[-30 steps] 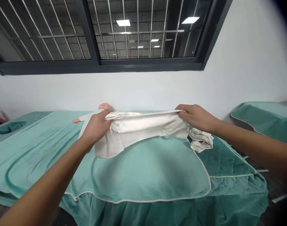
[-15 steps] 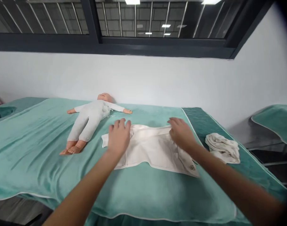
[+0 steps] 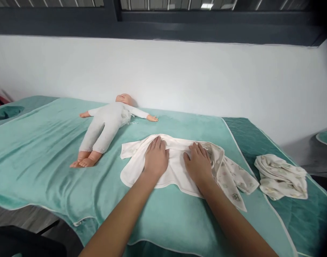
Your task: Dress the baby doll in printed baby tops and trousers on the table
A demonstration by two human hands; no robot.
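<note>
A small white baby garment (image 3: 176, 171) lies spread on the teal blanket (image 3: 45, 157) in the middle of the bed. My left hand (image 3: 155, 159) rests flat on its left half, fingers stretched out. My right hand (image 3: 198, 165) lies flat on its right half, fingers apart. A printed part of the garment (image 3: 233, 176) sticks out to the right of my right hand. A baby doll (image 3: 107, 125) in a pale suit lies face up to the left, its head by the wall.
A crumpled printed cloth (image 3: 282, 176) lies on the darker quilted cover (image 3: 259, 142) at the right. A white wall (image 3: 179, 78) runs behind the bed under a dark window frame. The bed's front edge drops off at the lower left.
The garment was held up stretched between both hands a second ago. It now lies on the blanket, and both hands have moved closer together, flat upon it. The view has tilted down.
</note>
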